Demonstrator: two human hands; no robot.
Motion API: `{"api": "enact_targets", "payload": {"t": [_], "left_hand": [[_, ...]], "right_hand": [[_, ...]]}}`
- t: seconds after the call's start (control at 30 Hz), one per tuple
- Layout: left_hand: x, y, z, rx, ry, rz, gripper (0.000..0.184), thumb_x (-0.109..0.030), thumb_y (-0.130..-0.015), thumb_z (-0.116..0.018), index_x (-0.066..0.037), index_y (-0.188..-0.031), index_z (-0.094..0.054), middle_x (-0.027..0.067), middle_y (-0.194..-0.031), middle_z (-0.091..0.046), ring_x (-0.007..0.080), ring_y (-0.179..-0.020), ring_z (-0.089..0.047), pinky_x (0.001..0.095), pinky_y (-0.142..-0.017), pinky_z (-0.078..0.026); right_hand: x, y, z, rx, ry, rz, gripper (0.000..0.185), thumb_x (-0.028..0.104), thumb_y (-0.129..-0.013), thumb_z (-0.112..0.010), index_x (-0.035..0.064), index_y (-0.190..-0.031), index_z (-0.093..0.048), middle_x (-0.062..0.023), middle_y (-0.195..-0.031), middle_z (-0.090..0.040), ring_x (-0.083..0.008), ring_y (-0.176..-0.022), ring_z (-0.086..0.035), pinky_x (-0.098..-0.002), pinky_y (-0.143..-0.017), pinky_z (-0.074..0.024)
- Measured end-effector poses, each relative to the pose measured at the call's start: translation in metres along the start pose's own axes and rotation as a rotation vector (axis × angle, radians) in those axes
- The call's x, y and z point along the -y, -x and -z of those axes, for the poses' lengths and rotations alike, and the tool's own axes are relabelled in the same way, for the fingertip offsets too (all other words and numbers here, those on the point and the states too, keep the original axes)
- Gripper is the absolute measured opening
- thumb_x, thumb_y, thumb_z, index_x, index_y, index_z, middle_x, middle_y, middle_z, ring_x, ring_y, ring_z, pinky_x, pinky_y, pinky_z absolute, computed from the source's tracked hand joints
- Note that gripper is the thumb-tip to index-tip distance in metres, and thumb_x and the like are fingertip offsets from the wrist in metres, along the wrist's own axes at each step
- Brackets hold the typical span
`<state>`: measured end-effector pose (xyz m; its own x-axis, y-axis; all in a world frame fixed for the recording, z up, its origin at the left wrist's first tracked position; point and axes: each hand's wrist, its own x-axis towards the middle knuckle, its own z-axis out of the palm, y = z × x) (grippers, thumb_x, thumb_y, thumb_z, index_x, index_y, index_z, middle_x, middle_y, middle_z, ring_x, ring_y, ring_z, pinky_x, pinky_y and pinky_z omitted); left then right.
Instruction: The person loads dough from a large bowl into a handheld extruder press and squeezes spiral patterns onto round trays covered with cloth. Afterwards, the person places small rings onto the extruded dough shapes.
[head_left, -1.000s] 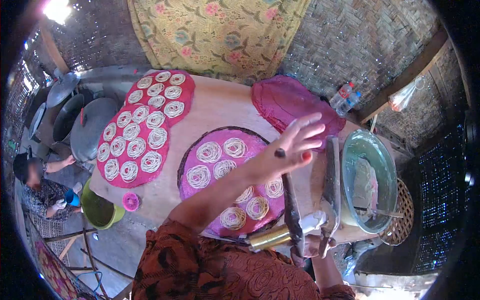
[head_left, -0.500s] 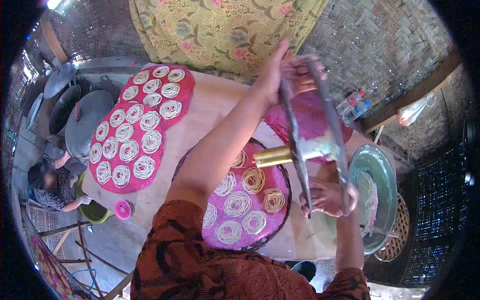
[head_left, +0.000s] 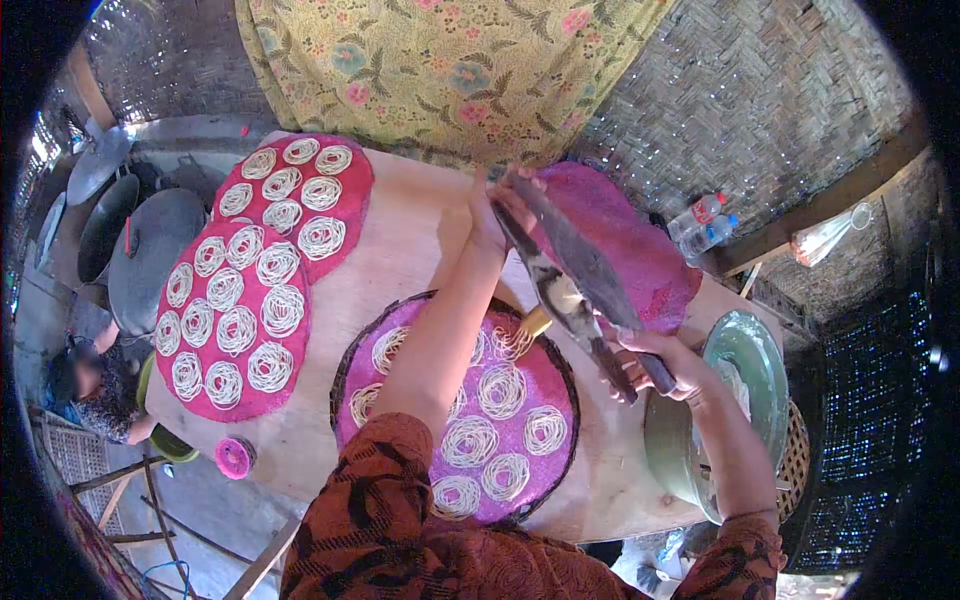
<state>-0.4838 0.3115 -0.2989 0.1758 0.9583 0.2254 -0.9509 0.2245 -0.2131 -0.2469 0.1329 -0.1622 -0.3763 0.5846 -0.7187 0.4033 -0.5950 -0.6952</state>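
My left hand (head_left: 492,215) is closed around the far end of a dark wooden two-bar noodle press (head_left: 590,262). Gripping its near end is my right hand (head_left: 672,366). The press slants over a round dark-rimmed tray (head_left: 553,477) lined with pink-purple sheeting. From its brass tube (head_left: 534,322), a bundle of noodle strands (head_left: 512,345) hangs down onto the tray's far part. Pale coiled noodle nests (head_left: 469,441) lie on the tray, some hidden under my left forearm. Whitish dough (head_left: 566,294) shows between the bars.
Red sheets (head_left: 330,248) with several noodle nests cover the table's left side. A stack of purple-red sheets (head_left: 640,250) lies behind the press. At right stands a green basin (head_left: 675,450); bottles (head_left: 705,235) are beyond. Another person (head_left: 110,400) sits left near large pans (head_left: 160,260).
Both hands have tipped the press from nearly upright to a slant and brought it lower over the tray. Noodle strands now hang from the brass tube. The view has shifted slightly.
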Motion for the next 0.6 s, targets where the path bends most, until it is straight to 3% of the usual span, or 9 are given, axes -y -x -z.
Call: {"api": "enact_targets", "payload": {"t": [0.13, 0.27, 0.33, 0.4, 0.47, 0.53, 0.6], "left_hand": [[-0.021, -0.008, -0.030, 0.174, -0.087, 0.060, 0.058, -0.061, -0.086, -0.040, -0.005, -0.084, -0.057, 0.0119, -0.081, -0.058, 0.0289, -0.081, -0.054, 0.0403, -0.082, -0.045], [-0.015, 0.015, -0.038, 0.085, -0.096, 0.030, 0.059, -0.063, -0.085, -0.040, -0.006, -0.083, -0.056, 0.0110, -0.079, -0.057, 0.0289, -0.081, -0.053, 0.0402, -0.079, -0.046], [-0.005, 0.020, -0.035, 0.074, 0.000, 0.034, 0.059, -0.063, -0.086, -0.038, -0.007, -0.083, -0.054, 0.0100, -0.077, -0.055, 0.0288, -0.078, -0.053, 0.0408, -0.074, -0.047], [0.001, 0.017, -0.033, 0.043, -0.001, 0.012, 0.058, -0.063, -0.086, -0.036, -0.008, -0.083, -0.054, 0.0097, -0.077, -0.055, 0.0286, -0.077, -0.053, 0.0405, -0.070, -0.047], [-0.002, 0.010, -0.032, 0.019, -0.002, -0.006, 0.058, -0.064, -0.087, -0.035, -0.008, -0.083, -0.053, 0.0094, -0.077, -0.055, 0.0283, -0.076, -0.053, 0.0402, -0.067, -0.048], [-0.016, 0.007, -0.035, 0.202, -0.123, 0.128, 0.058, -0.065, -0.086, -0.034, -0.010, -0.081, -0.053, 0.0088, -0.076, -0.054, 0.0276, -0.073, -0.053, 0.0397, -0.062, -0.047], [-0.020, 0.009, -0.037, 0.106, -0.152, 0.076, 0.058, -0.066, -0.086, -0.034, -0.011, -0.081, -0.052, 0.0087, -0.075, -0.054, 0.0276, -0.073, -0.053, 0.0389, -0.058, -0.046]], "right_hand": [[0.008, -0.005, -0.015, 0.015, 0.038, 0.040, 0.068, 0.049, -0.083, -0.055, 0.0023, -0.131, -0.041, -0.0192, -0.098, -0.063, -0.0267, -0.077, -0.066, -0.0386, -0.070, -0.0543], [0.004, 0.013, -0.024, 0.056, -0.045, 0.032, 0.070, 0.049, -0.084, -0.054, 0.0025, -0.133, -0.038, -0.0188, -0.100, -0.061, -0.0275, -0.079, -0.065, -0.0371, -0.071, -0.0544], [0.006, 0.022, -0.023, 0.044, -0.033, 0.010, 0.063, 0.047, -0.085, -0.054, 0.0019, -0.128, -0.044, -0.0172, -0.096, -0.062, -0.0258, -0.077, -0.065, -0.0367, -0.070, -0.0540], [0.008, 0.027, -0.025, -0.117, -0.021, 0.028, 0.046, 0.048, -0.080, -0.062, 0.0022, -0.088, -0.062, -0.0076, -0.069, -0.061, -0.0170, -0.057, -0.059, -0.0280, -0.050, -0.0476], [0.002, 0.018, -0.027, -0.158, 0.004, 0.057, 0.044, 0.046, -0.080, -0.063, 0.0026, -0.087, -0.061, -0.0063, -0.067, -0.060, -0.0161, -0.054, -0.059, -0.0274, -0.049, -0.0473], [-0.005, 0.006, -0.031, -0.109, 0.004, 0.147, 0.045, 0.047, -0.081, -0.062, 0.0024, -0.086, -0.061, -0.0058, -0.067, -0.060, -0.0150, -0.055, -0.058, -0.0273, -0.049, -0.0472], [-0.011, 0.001, -0.040, -0.103, 0.008, 0.191, 0.046, 0.047, -0.082, -0.062, 0.0021, -0.087, -0.061, -0.0059, -0.070, -0.061, -0.0149, -0.057, -0.059, -0.0280, -0.049, -0.0465]]}}
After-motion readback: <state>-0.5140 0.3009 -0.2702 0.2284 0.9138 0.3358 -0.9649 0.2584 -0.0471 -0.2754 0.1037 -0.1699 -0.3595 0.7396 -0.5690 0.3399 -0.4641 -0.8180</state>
